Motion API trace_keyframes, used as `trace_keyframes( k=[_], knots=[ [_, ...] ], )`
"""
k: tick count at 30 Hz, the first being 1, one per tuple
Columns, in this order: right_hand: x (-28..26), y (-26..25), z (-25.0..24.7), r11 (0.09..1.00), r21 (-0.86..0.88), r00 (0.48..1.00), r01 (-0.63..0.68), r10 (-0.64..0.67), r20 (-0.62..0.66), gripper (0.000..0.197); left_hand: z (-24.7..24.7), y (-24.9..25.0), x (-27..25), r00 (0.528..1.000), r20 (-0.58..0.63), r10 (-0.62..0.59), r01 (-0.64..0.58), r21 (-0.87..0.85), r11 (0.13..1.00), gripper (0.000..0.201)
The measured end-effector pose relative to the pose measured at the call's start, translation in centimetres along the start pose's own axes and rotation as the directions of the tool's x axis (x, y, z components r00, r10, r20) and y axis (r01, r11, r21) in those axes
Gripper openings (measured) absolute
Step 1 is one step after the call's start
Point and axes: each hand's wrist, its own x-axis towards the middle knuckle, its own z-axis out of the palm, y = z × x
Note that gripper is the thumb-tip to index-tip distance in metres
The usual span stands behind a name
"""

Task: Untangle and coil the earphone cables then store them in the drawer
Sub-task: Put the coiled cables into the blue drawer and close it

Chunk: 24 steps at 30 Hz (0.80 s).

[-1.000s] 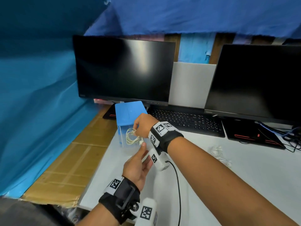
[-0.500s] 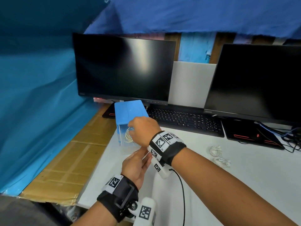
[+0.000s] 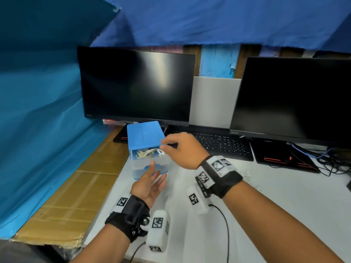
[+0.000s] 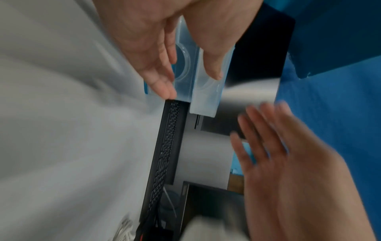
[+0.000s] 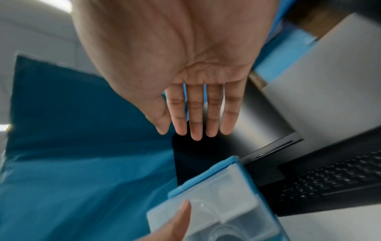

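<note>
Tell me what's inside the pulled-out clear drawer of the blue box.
In the head view, the clear drawer holds a pale yellowish coiled cable with white earbuds beside it. The blue box covers the drawer's rear, so anything farther back cannot be seen.

The head view looks forward and down from above the counter [image 3: 284, 215], taking in both forearms, the blue drawer box [image 3: 145, 138] at mid-distance and two dark monitors [image 3: 136, 86] behind it. The left wrist view sits close behind the left hand [image 4: 148, 40], rolled sideways and aimed along the fingers [image 4: 163, 88] at the box's clear drawer front [image 4: 206, 91], with the keyboard [image 4: 167, 146] running down the picture and the blurred right hand [image 4: 288, 154] near the lens. The right wrist view looks along the right hand's palm from very near, tilted up toward a monitor. All three views share the drawer box, and the keyboard too.
</note>
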Motion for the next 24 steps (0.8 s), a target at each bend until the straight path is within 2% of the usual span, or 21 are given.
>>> trace_keyframes(
  k=[4, 9, 11, 14, 17, 20, 22, 24],
  knots=[
    [-3.2, 4.5, -4.0, 0.974, 0.172, 0.974, -0.147, 0.174, -0.149, 0.013, 1.2, 1.0, 1.1, 0.999, -0.041, -0.033, 0.034, 0.035, 0.999, 0.047],
    [-8.1, 10.5, -8.8, 0.901, 0.242, 0.885, -0.359, 0.411, -0.217, 0.014, 2.1, 1.8, 2.7, 0.997, -0.058, -0.041, 0.041, -0.013, 0.999, 0.046],
    [-9.8, 12.5, -10.1, 0.879, 0.162, 0.859, -0.448, 0.473, -0.193, 0.017, 2.2, 1.6, 3.0, 0.997, -0.071, -0.034, 0.034, -0.005, 0.999, 0.044],
    [-11.9, 14.8, -9.8, 0.815, -0.115, 0.824, -0.567, 0.562, -0.074, 0.021, 2.0, 1.1, 3.0, 0.994, -0.103, -0.023, 0.025, 0.019, 0.999, 0.048],
    [-13.0, 15.4, -8.5, 0.699, -0.352, 0.744, -0.622, 0.668, 0.013, 0.010, 1.1, 0.4, 3.0, 0.994, -0.105, -0.015, 0.018, 0.031, 0.999, 0.044],
    [-13.4, 15.8, -7.3, 0.591, -0.510, 0.665, -0.625, 0.745, 0.047, 0.025, 0.2, -0.1, 2.7, 0.995, -0.101, -0.005, 0.010, 0.052, 0.999, 0.039],
    [-13.3, 15.9, -6.7, 0.574, -0.544, 0.667, -0.611, 0.744, 0.035, 0.011, -0.2, -0.4, 2.2, 0.996, -0.090, 0.003, 0.003, 0.065, 0.998, 0.035],
    [-13.4, 16.2, -6.1, 0.581, -0.579, 0.699, -0.572, 0.714, 0.027, 0.027, -0.6, -0.8, 1.8, 0.998, -0.066, 0.001, 0.005, 0.080, 0.997, 0.033]
  ],
)
